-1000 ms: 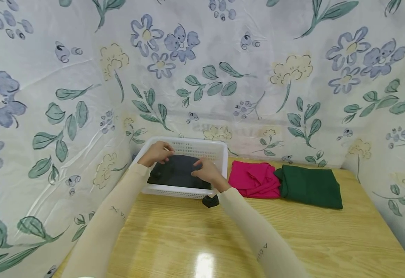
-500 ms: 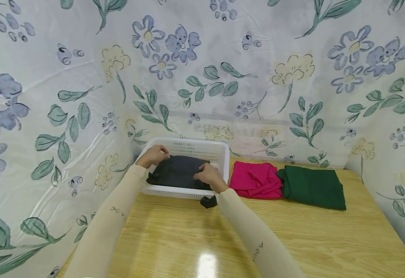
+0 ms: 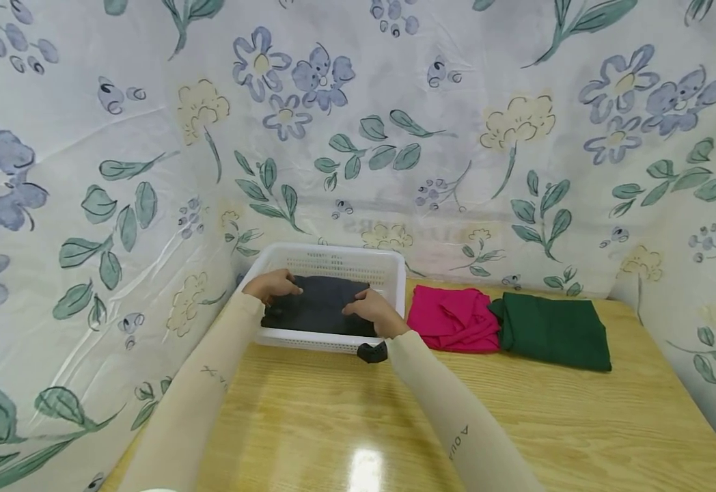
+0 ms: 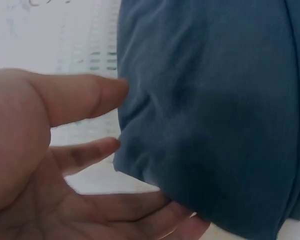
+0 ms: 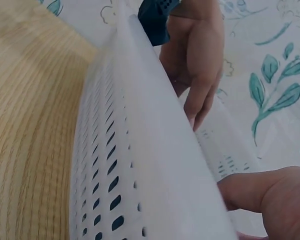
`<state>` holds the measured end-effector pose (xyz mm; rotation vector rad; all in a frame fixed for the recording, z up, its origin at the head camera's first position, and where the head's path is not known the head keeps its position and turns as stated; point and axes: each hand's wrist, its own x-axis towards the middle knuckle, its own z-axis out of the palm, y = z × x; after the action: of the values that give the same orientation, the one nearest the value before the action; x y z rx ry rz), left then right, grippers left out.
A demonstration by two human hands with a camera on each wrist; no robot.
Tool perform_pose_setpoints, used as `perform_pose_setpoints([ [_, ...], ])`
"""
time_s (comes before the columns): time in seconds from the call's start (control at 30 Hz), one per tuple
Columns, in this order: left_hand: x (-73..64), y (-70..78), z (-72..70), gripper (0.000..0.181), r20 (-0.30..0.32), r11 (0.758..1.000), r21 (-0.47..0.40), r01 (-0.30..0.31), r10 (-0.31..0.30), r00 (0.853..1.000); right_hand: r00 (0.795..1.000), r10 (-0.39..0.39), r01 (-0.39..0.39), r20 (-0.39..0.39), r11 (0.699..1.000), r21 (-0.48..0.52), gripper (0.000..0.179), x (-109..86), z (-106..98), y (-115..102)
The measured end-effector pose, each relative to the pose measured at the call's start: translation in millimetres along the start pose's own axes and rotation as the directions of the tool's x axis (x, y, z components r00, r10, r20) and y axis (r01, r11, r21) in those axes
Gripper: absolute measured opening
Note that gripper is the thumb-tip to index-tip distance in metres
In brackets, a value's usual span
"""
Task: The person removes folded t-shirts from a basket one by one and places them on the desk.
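Observation:
A dark folded cloth [image 3: 321,307] lies inside a white perforated plastic basket [image 3: 389,254]; it looks blue-grey in the left wrist view. My left hand [image 3: 274,284] is at the cloth's left side. In the left wrist view its thumb and fingers are extended, fingertips right at the edge of the cloth [image 4: 215,100]. On the other side, my right hand [image 3: 375,311] reaches over the basket's right part, with thumb and forefinger by the cloth. The right wrist view shows its thumb [image 5: 255,190] just inside the basket wall [image 5: 160,140], the other fingers mostly hidden.
To the basket's right, a folded pink cloth [image 3: 450,318] and a folded dark green cloth [image 3: 551,331] lie side by side on the wooden table [image 3: 309,410]. A small black device [image 3: 373,352] is at my right wrist. Floral sheeting [image 3: 444,171] hangs behind and on both sides.
My left hand has come down lower into the basket, and the cloth's raised far-left edge now lies flatter. My right hand has shifted only slightly.

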<state>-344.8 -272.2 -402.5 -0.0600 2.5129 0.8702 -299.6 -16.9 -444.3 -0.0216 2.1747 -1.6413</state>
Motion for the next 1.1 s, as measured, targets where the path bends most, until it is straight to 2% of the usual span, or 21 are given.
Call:
perform_pose_setpoints([
  [0.2, 0.2, -1.3, 1.5, 0.062, 0.043, 0.998, -0.050, 0.025, -0.023, 0.999, 1.000, -0.006, 0.006, 0.003, 1.000, 0.021, 0.051, -3.9, -0.9, -2.7],
  [0.57, 3.1, -7.1, 1.3, 0.053, 0.064, 0.999, -0.009, -0.038, 0.038, 0.997, 1.000, -0.023, 0.022, 0.004, 0.999, 0.048, 0.045, -3.1, -0.3, -3.9],
  [0.77, 3.5, -10.6, 3.6, 0.047, 0.053, 0.996, -0.033, -0.078, 0.080, 0.995, 0.996, -0.087, 0.087, 0.010, 0.996, -0.012, 0.044, -3.6, -0.5, -2.7],
  [1.1, -4.5, -10.9, -3.3, 0.042, 0.011, 0.995, -0.085, -0.046, 0.047, 0.999, 0.970, -0.229, 0.217, -0.079, 0.967, -0.136, 0.040, -3.0, 0.8, -1.7],
])
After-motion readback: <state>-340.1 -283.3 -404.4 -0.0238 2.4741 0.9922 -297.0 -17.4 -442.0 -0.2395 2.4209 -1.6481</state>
